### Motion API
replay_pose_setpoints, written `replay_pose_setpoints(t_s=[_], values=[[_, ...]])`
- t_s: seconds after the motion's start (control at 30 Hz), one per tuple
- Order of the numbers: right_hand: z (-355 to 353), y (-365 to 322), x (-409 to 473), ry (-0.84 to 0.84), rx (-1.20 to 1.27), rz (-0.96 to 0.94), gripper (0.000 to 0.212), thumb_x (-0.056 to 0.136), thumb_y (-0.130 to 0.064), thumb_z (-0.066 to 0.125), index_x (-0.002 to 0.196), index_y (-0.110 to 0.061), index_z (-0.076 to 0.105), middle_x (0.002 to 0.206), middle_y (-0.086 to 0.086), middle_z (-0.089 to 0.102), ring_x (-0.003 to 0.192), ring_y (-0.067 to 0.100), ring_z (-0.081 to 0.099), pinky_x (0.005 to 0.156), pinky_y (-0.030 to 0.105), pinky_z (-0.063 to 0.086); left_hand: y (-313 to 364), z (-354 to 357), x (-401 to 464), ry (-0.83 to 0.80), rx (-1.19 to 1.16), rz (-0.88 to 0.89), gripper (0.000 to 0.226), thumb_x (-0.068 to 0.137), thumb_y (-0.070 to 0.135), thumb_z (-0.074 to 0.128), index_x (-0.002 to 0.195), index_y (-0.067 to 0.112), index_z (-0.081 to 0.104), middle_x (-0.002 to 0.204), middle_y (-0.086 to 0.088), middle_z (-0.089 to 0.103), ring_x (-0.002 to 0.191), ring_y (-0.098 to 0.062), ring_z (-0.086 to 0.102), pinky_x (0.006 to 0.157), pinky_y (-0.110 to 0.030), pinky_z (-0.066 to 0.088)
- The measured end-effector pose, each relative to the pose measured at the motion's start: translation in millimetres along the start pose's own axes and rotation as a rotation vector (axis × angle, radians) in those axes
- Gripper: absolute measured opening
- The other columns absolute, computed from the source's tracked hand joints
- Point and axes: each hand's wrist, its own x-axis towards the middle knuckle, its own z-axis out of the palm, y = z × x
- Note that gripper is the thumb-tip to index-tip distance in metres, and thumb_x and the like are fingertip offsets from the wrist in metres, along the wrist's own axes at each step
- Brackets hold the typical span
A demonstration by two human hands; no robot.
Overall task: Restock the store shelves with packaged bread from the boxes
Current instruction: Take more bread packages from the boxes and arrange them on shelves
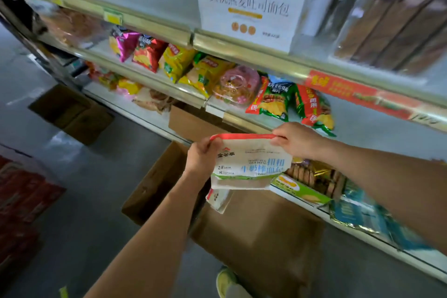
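Both upper corners of a bread package [251, 164] are pinched, the left corner by the left hand [202, 156] and the right corner by the right hand [296, 139], each grip curled over the red sealed top edge. Between the two grips the package hangs flat with its printed face toward the camera, held in the air in front of the middle shelf [237, 118] and above an open cardboard box [256, 232] on the floor. A second, similar package [219, 199] is seen partly hidden directly beneath the first; whether it is held cannot be told. The held package is pale cream with a red strip along the top, a green band near the bottom and blue Chinese characters across the lower half. A red-and-black logo reading 金谷亭 is printed at upper left, with the figures "24" and "8" below it; the finer print is blurred. On the top shelf a white bag [249, 5] is marked 黄桃燕麦吐司面包 under a red square emblem.
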Motion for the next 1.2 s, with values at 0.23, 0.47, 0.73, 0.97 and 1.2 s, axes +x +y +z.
replay_pose_setpoints(t_s=[0.23,0.47,0.73,0.97,1.2], values=[[-55,5,-118,0.24,0.419,0.06,0.022,0.087,-0.024,0.072,0.073,-0.007,0.072,0.06,0.006,0.056,0.055,0.014,0.05,0.055,0.028,0.033,84,14,-68,-0.041,0.001,0.144,0.031,0.099,0.03,0.054,0.074,0.029,0.072,0.08,-0.008,0.072,0.075,-0.023,0.065,0.076,-0.044,0.057],[-65,18,-264,0.505,0.816,0.222,0.015,0.084,-0.024,0.075,0.079,-0.012,0.068,0.077,0.008,0.065,0.07,0.018,0.057,0.057,0.028,0.046,157,42,-168,-0.12,0.002,0.181,0.027,0.086,0.042,0.058,0.075,0.02,0.07,0.078,-0.012,0.07,0.073,-0.028,0.068,0.075,-0.044,0.058],[-73,21,-367,0.644,0.985,0.264,0.008,0.086,-0.014,0.072,0.082,-0.02,0.071,0.081,0.0,0.072,0.072,0.016,0.06,0.059,0.029,0.046,205,75,-245,-0.191,-0.001,0.25,0.034,0.093,0.038,0.054,0.076,0.014,0.071,0.084,-0.014,0.075,0.079,-0.033,0.071,0.075,-0.045,0.06],[-123,39,-412,0.793,0.829,0.287,0.019,0.085,-0.012,0.074,0.091,0.006,0.072,0.085,0.022,0.072,0.074,0.025,0.065,0.067,0.042,0.057,246,115,-252,-0.237,0.0,0.3,0.026,0.098,0.032,0.05,0.089,0.016,0.07,0.081,-0.003,0.073,0.076,-0.02,0.07,0.077,-0.038,0.059],[-182,76,-420,0.843,0.721,0.354,0.018,0.087,-0.015,0.072,0.1,-0.003,0.072,0.091,0.011,0.071,0.076,0.019,0.064,0.056,0.02,0.049,304,164,-225,-0.297,0.014,0.407,0.035,0.1,0.036,0.054,0.132,0.022,0.06,0.109,-0.004,0.068,0.1,-0.024,0.065,0.093,-0.036,0.053]])
